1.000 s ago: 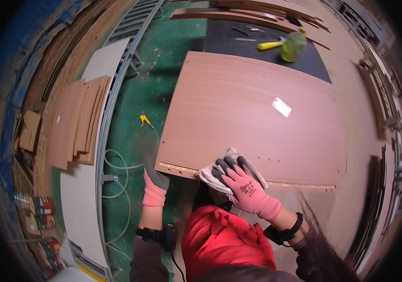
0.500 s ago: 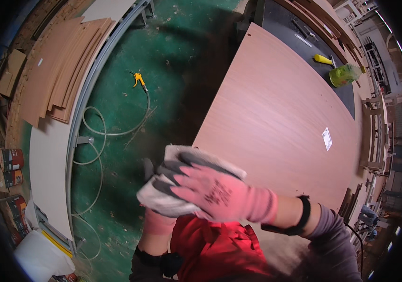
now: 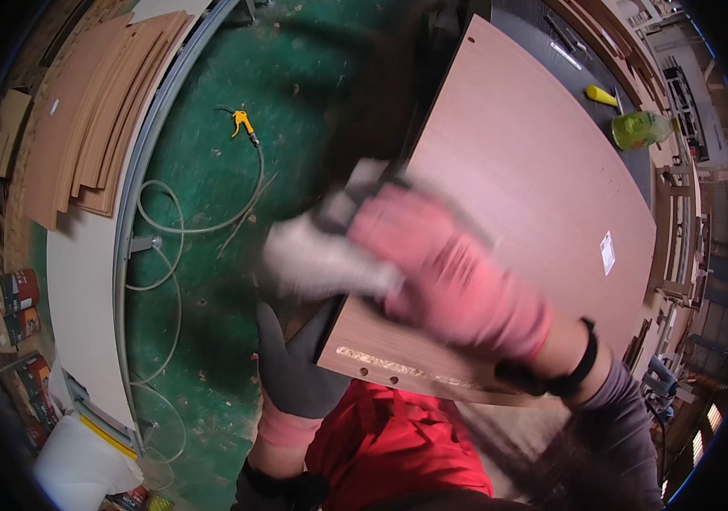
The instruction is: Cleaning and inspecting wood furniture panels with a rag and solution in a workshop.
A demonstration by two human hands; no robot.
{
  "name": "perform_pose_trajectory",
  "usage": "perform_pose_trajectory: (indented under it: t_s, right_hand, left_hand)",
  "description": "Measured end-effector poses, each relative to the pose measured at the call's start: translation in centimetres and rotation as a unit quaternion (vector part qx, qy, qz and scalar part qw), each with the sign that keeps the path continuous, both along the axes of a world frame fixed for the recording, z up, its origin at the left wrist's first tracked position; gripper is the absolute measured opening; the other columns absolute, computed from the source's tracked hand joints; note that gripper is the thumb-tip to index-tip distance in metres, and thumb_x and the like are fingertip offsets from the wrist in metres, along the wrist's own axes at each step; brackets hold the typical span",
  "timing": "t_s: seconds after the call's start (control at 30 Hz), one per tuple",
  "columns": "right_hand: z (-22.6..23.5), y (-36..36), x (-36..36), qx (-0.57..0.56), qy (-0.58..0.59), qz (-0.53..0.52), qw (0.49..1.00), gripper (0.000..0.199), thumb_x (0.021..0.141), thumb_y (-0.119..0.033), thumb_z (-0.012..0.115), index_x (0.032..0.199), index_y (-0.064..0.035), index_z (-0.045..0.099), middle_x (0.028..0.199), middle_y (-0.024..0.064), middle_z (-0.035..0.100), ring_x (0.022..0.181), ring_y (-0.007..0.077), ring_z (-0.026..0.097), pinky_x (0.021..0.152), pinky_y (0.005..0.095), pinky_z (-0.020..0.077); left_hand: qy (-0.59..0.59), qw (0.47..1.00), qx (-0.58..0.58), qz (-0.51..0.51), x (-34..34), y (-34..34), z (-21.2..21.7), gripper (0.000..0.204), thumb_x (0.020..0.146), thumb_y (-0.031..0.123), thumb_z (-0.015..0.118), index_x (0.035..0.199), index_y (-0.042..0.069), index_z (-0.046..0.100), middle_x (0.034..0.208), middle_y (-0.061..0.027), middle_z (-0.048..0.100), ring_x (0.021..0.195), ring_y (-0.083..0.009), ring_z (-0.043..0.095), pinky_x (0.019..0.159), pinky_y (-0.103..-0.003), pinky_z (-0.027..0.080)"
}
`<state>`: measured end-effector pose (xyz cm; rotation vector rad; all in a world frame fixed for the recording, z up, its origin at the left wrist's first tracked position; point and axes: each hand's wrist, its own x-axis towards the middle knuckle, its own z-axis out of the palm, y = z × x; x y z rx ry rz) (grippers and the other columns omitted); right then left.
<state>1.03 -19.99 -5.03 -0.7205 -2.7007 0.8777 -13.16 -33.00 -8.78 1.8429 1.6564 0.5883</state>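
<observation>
A folded white cloth (image 3: 317, 260) is held in my right hand (image 3: 449, 268), which wears a pink glove with grey fingers. Both are smeared by motion above the near left part of a large light-brown wood panel (image 3: 534, 187). My left hand (image 3: 300, 366), its grey palm side showing, is beside the panel's near left corner. Its thumb stands apart from the fingers, which lie against or just beside the panel's edge; contact is unclear. Round holes and a pale rough strip (image 3: 406, 364) mark the panel's near edge, and a white label (image 3: 607, 253) sits toward its right.
On the dark surface beyond the panel are a green-tinted bottle (image 3: 639, 130) and a yellow-handled tool (image 3: 601, 94). A yellow air blow gun (image 3: 241, 123) with a coiled clear hose lies on the green floor. Thin brown boards (image 3: 96, 111) are stacked on the left bench.
My hands have parted: the left has let go of the cloth and lowered to the panel's corner. The right has carried the cloth over the panel. The view has shifted slightly.
</observation>
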Motion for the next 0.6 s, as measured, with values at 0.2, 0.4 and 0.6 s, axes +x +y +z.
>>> perform_pose_trajectory:
  t_s: [0.2,0.4,0.6]
  right_hand:
    - [-0.8,4.4,5.7,0.141,-0.042,-0.13,0.98,0.06,0.063,-0.009,0.066,0.121,-0.0125,0.048,0.128,0.0252,0.036,0.118,0.0459,0.033,0.101,0.0488,0.0236]
    - [0.3,4.5,8.2,0.232,-0.094,-0.199,0.947,0.06,0.061,-0.003,0.066,0.118,-0.0108,0.05,0.127,0.0219,0.037,0.115,0.0414,0.036,0.097,0.0462,0.03]
    - [-0.9,5.5,8.4,0.134,0.021,-0.334,0.933,0.039,0.068,0.0,0.059,0.106,-0.0026,0.052,0.101,0.0184,0.054,0.095,0.0356,0.053,0.081,0.0408,0.0431]
  left_hand:
    - [-0.332,0.921,-0.127,0.157,0.4,-0.7,0.4,0.038,0.089,0.016,0.048,0.122,-0.002,0.046,0.114,-0.012,0.058,0.106,-0.0175,0.055,0.101,-0.03,0.026]
    - [-0.285,0.941,-0.12,0.136,0.8,0.2,0.8,0.037,0.089,0.014,0.047,0.122,-0.005,0.045,0.112,-0.0137,0.059,0.103,-0.0176,0.056,0.098,-0.029,0.03]
    - [-0.328,0.921,-0.096,0.187,1.9,-0.4,0.6,0.045,0.087,0.027,0.05,0.118,-0.007,0.047,0.113,-0.0129,0.058,0.101,-0.023,0.056,0.1,-0.033,0.028]
